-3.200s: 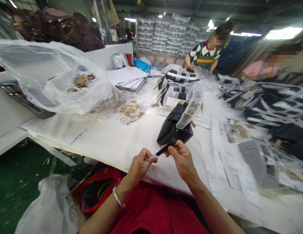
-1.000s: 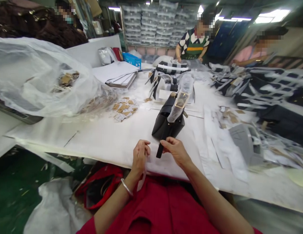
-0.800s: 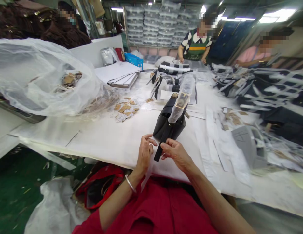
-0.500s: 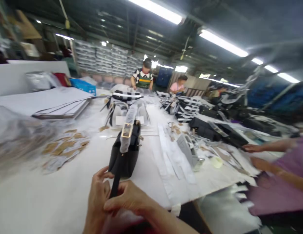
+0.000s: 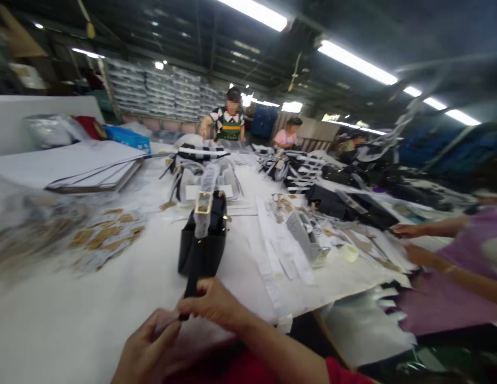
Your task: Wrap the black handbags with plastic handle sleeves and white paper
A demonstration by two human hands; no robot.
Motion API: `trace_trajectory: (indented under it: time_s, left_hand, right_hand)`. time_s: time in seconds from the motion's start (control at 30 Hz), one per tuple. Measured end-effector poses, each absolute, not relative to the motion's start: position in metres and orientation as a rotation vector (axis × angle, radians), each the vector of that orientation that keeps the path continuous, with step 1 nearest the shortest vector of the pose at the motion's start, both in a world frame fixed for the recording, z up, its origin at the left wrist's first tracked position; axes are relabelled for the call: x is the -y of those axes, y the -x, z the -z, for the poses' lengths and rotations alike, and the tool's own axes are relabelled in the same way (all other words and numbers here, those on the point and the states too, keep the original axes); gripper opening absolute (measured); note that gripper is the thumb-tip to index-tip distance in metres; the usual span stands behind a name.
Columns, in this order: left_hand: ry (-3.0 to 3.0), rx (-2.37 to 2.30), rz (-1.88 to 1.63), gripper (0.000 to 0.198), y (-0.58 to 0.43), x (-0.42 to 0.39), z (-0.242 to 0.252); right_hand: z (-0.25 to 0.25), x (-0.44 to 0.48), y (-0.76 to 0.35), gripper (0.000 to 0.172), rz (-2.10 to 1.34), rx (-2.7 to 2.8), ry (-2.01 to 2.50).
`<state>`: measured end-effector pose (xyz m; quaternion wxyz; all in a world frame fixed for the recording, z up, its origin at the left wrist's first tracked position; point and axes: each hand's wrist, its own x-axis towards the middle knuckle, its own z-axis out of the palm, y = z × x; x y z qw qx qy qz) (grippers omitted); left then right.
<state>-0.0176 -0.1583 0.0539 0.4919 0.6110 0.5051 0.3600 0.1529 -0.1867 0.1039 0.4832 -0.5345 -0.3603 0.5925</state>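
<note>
A black handbag [image 5: 214, 248] stands on the white table in front of me, its black strap [image 5: 194, 277] drawn out toward my body. Clear wrapping covers the strap's upper part around a gold buckle [image 5: 203, 202]. My right hand [image 5: 218, 306] is closed, pinching the strap near its end between thumb and fingers. Just below and to the left, my left hand [image 5: 152, 338] is closed too, its fingertips meeting at the strap's tip. The tip itself is mostly hidden by my fingers.
Brown paper tags [image 5: 102, 237] and crumpled plastic film [image 5: 28, 218] lie left. White sheets [image 5: 96, 165] are stacked behind them. Right are white strips [image 5: 272, 240], a grey box-like item [image 5: 302, 234] and black bags [image 5: 332, 202]. A co-worker in purple [image 5: 440, 288] reaches in; others work farther back.
My left hand has dropped down and left from beside the strap to its near end, fingers now pinched. My right hand stays on the strap. The view has shifted slightly.
</note>
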Motion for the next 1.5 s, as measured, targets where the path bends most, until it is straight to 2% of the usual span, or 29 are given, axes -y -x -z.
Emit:
trace_trajectory:
  time_s: [0.13,0.3,0.53,1.1,1.33,1.5]
  left_hand:
    - [-1.517,-1.186,-0.781,0.039,0.018,0.159,-0.080]
    - [-1.431,-1.200,-0.807,0.023,0.026,0.158,-0.066]
    - [-1.432,-1.157,-0.772,0.023,0.037,0.162,-0.064]
    - [-1.415,-1.056,-0.766,0.022,0.035,0.162,-0.071]
    - [-1.350,-1.069,-0.772,0.015,0.035,0.160,-0.069]
    - [-1.322,-1.057,-0.801,0.021,0.034,0.162,-0.064]
  right_hand:
    - [-0.110,0.187,-0.157,0.040,-1.317,0.836,1.245]
    - [-0.117,0.183,-0.165,0.038,-1.381,0.658,1.108]
    - [-0.118,0.180,-0.155,0.033,-1.355,0.633,1.050]
    - [-0.108,0.182,-0.160,0.034,-1.406,0.718,1.099]
    - [-0.107,0.182,-0.163,0.034,-1.417,0.721,1.105]
    - [-0.103,0.182,-0.165,0.035,-1.412,0.771,1.145]
